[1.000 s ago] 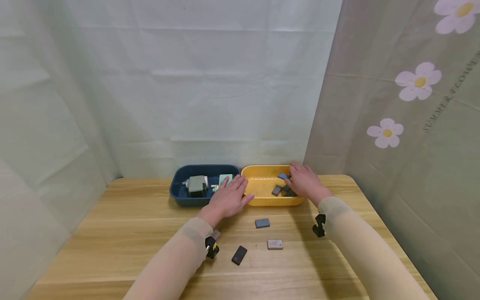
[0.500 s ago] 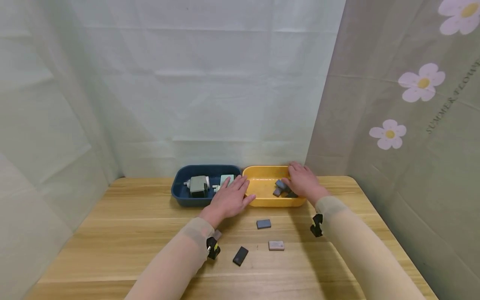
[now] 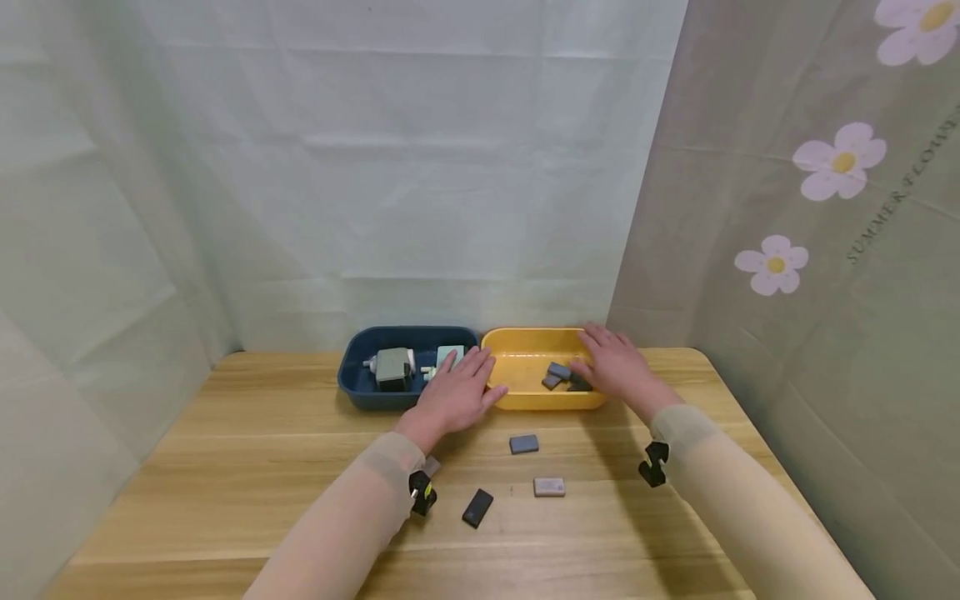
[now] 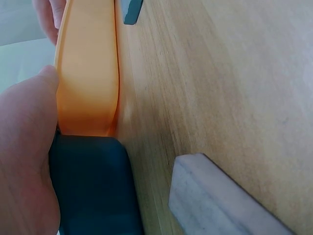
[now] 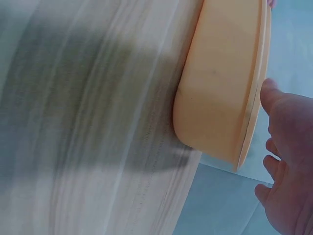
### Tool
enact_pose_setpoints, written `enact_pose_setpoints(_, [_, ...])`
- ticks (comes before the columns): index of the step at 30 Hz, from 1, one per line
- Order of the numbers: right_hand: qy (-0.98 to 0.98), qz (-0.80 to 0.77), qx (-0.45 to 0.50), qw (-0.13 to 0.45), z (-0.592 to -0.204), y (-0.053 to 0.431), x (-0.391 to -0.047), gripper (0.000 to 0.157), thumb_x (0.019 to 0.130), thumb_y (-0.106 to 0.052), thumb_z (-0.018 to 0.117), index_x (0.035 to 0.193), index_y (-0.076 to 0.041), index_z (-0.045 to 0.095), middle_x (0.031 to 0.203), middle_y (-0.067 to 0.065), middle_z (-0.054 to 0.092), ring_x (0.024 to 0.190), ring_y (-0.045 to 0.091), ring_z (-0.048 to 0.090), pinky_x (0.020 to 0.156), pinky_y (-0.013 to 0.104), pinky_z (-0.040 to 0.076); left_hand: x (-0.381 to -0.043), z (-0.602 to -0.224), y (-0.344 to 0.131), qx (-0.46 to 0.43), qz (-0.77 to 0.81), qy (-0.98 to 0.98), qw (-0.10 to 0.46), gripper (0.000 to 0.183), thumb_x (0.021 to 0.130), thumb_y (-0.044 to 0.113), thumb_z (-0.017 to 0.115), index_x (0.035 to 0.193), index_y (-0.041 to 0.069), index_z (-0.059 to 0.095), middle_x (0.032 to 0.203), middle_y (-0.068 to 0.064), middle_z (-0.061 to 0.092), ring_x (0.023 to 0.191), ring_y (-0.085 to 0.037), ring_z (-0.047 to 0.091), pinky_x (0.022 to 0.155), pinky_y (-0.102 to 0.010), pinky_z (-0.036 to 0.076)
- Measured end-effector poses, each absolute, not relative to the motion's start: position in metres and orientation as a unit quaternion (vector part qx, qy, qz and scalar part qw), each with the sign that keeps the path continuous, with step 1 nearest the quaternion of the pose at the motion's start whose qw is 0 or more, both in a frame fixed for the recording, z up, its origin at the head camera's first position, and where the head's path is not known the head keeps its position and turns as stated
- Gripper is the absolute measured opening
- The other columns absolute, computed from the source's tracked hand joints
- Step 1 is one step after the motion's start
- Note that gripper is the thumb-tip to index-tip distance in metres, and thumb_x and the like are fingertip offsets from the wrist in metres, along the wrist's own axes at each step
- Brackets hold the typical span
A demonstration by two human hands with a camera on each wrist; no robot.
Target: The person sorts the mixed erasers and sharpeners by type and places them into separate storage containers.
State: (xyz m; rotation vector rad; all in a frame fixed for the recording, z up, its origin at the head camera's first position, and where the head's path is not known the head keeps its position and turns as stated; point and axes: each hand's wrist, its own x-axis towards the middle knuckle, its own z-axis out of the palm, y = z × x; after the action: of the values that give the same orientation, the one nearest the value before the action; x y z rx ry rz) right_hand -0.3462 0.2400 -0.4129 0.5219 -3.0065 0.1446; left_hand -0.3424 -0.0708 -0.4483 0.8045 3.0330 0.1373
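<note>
Clock's centred on the yellow bin (image 3: pixel 517 367), 12 = away from the person. L hand (image 3: pixel 453 396) is at 9 o'c., palm down across the spot where the yellow bin meets the navy bin (image 3: pixel 360 392); fingers straight & a bit apart, thumb out to one side by the yellow rim, nothing gripped. R hand (image 3: pixel 617 365) is at 3 o'c., over the yellow bin's R end, fingers relaxed, thumb held apart, nothing gripped; view's poor under the thumb, so can't tell if it touches a block.

Inside the yellow bin, at its 4-5 o'c. side, blocks lie close together: blue-grey block (image 3: pixel 558 370), brownish-grey block (image 3: pixel 552 382) beside it at 7, dark blocks (image 3: pixel 579 384) nr. the R thumb.

Navy bin, at 9, has a grey-green item (image 3: pixel 392 369) w/ white ends, plus a mint item (image 3: pixel 450 356) partly hidden by L fingers.

On the wood table (image 3: pixel 187 467): slate block (image 3: pixel 524 444) approx. 6 o'c., pale block (image 3: pixel 549 487) at 6 but farther out, black block (image 3: pixel 477 508) at 7, mauve-grey block (image 3: pixel 431 466) at 8, partly behind the L wrist device (image 3: pixel 422 493).

Bkgd: pale cloth (image 3: pixel 420 183) at 12, taupe cloth (image 3: pixel 720 167) w/ flowers (image 3: pixel 776 265) at 2.
</note>
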Motion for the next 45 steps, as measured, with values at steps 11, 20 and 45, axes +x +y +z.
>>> enact_pose_setpoints(11, [-0.980,0.059,0.185,0.052,-0.419,0.241,-0.326,0.080,0.116,-0.048,0.055,0.171,0.004,0.030,0.178,0.025,0.026,0.164,0.046,0.026,0.130,0.066,0.023,-0.342,-0.448,-0.071,0.251,0.034,0.967,-0.001,0.082,0.116,0.066,0.029,0.175,0.010,0.031,0.184,-0.006,0.020,0.170,-0.026,0.013,0.136,-0.053,0.005])
enact_pose_setpoints(20, [-0.980,0.078,0.179,0.049,-0.429,0.245,-0.317,0.082,0.116,-0.048,0.054,0.172,0.004,0.025,0.179,0.026,0.022,0.166,0.046,0.021,0.131,0.067,0.020,-0.340,-0.447,-0.072,0.250,0.035,0.968,0.005,0.080,0.117,0.065,0.031,0.176,0.011,0.030,0.184,-0.006,0.020,0.170,-0.026,0.012,0.136,-0.052,0.003])
enact_pose_setpoints(45, [-0.983,0.129,0.133,0.018,-0.446,0.255,-0.309,0.088,0.117,-0.055,0.046,0.169,0.012,0.022,0.179,0.031,0.015,0.166,0.049,0.016,0.133,0.065,0.015,-0.343,-0.447,-0.071,0.253,0.035,0.967,0.003,0.081,0.116,0.066,0.028,0.176,0.010,0.029,0.184,-0.006,0.019,0.170,-0.027,0.013,0.136,-0.052,0.002])
